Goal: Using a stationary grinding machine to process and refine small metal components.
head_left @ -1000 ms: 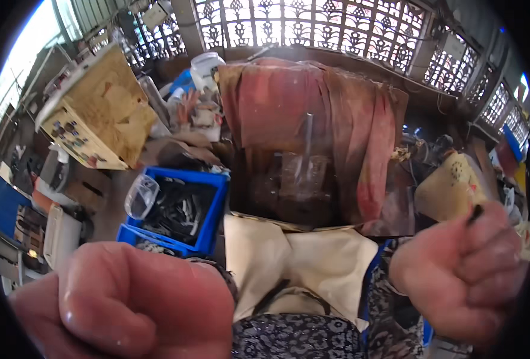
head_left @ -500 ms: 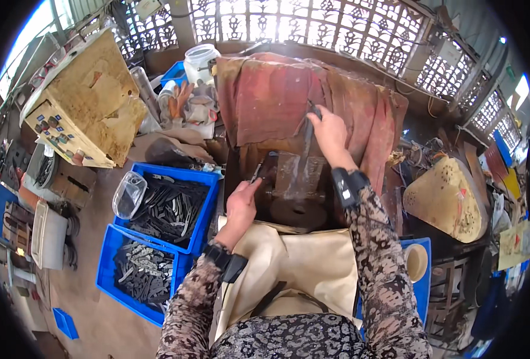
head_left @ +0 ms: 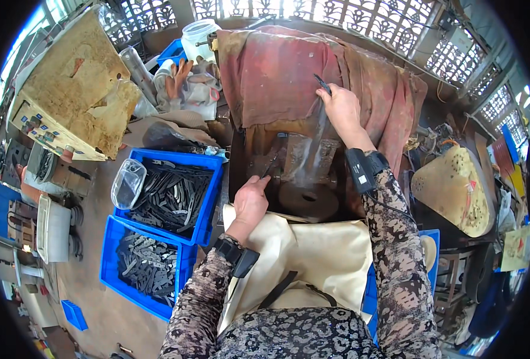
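Note:
My right hand (head_left: 341,110) is raised in front of a hanging reddish-brown cloth (head_left: 277,78). Its fingers pinch a thin dark strip (head_left: 322,84), whose tip points up and left. Lower and to the left, my left hand (head_left: 251,198) is closed on a slim dark piece (head_left: 271,167), mostly hidden by the fingers and the dim background. Between the hands, under the cloth, sits a dusty metal block (head_left: 301,157) with a round grey wheel (head_left: 308,200) below it. A whitish streak runs down from beneath my right hand; I cannot tell whether it is dust or spray.
Two blue bins (head_left: 216,197) of dark strips stand at the left, with a clear plastic tub (head_left: 129,183) on the rim. A stained control box (head_left: 73,84) is beyond. A cream apron (head_left: 330,245) covers my lap. At the right lies a worn triangular block (head_left: 456,188).
The whole view has shifted, so the surroundings sit higher in the picture. Both hands keep their grip, and the strip in my right hand shows more clearly against the cloth.

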The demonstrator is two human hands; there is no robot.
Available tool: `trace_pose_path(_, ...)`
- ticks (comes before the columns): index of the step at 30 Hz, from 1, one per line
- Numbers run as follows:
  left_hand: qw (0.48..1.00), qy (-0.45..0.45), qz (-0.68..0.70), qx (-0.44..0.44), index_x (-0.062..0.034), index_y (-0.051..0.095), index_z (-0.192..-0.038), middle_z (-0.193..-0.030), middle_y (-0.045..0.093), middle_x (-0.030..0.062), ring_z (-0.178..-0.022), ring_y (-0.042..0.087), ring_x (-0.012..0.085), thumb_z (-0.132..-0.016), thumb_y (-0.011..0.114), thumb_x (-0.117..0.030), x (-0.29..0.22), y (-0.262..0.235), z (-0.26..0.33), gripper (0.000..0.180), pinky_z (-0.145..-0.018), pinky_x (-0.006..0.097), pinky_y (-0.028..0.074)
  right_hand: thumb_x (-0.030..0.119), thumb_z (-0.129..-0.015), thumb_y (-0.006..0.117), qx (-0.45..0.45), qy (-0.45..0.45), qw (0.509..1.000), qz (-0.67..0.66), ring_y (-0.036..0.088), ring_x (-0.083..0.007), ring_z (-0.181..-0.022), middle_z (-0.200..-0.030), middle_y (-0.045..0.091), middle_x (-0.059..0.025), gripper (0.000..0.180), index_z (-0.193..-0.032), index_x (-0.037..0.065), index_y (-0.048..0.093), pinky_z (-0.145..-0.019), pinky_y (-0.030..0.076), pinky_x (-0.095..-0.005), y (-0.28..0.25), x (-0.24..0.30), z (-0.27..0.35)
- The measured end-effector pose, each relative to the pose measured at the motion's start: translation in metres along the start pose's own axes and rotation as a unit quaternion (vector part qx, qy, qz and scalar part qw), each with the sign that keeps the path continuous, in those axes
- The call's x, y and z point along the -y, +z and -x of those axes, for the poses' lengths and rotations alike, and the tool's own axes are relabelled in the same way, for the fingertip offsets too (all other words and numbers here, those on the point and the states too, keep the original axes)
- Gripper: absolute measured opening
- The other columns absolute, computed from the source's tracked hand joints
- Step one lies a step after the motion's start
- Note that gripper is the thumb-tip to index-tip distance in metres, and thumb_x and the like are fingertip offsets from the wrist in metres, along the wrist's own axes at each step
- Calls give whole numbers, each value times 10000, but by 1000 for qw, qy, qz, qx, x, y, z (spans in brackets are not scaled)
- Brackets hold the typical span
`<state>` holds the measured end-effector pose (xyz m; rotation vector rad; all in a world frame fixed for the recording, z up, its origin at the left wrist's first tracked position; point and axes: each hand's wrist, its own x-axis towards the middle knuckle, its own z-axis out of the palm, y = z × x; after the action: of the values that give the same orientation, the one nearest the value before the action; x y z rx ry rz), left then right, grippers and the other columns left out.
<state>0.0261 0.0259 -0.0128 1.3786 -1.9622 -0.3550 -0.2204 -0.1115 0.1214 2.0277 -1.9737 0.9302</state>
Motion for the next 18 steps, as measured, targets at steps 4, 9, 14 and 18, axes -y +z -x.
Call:
trace_pose_path(4, 999, 6, -34, 3, -73, 681, -1022, -869, 610, 128, -799, 622, 335, -715, 537, 37, -7, -6, -7, 357, -693, 409, 518, 355, -876, 614, -32, -30, 999, 4, 626, -383, -778, -799, 649, -188, 312, -875, 45, 648, -681, 488, -475, -5, 1, -8)
trace_pose_path(9, 996, 8, -82, 38, -105, 683, -1011, -900, 619, 115, -788, 639, 313, -706, 565, -16, 2, 1, 11, 338, -673, 404, 530, 318, -872, 614, -57, -43, 997, 18, 633, -357, -739, -775, 644, -163, 253, -834, 70, 644, -651, 498, -448, 9, 0, 11)
trace_pose_path(14, 994, -10, -87, 70, -104, 683, -1024, -933, 626, 107, -823, 645, 306, -737, 563, -34, -3, -5, 11, 319, -695, 406, 537, 311, -867, 626, -71, -50, 995, -43, 639, -354, -772, -822, 660, -161, 265, -879, 50, 662, -675, 501, -435, -6, 8, 13)
trace_pose_path(18, 992, -17, -94, 79, -105, 681, -1035, -952, 628, 105, -840, 647, 301, -756, 559, -51, 0, -5, 8, 309, -709, 404, 540, 311, -865, 631, -67, -50, 994, -65, 641, -356, -784, -841, 666, -167, 274, -898, 43, 673, -683, 503, -430, -8, 11, 9)
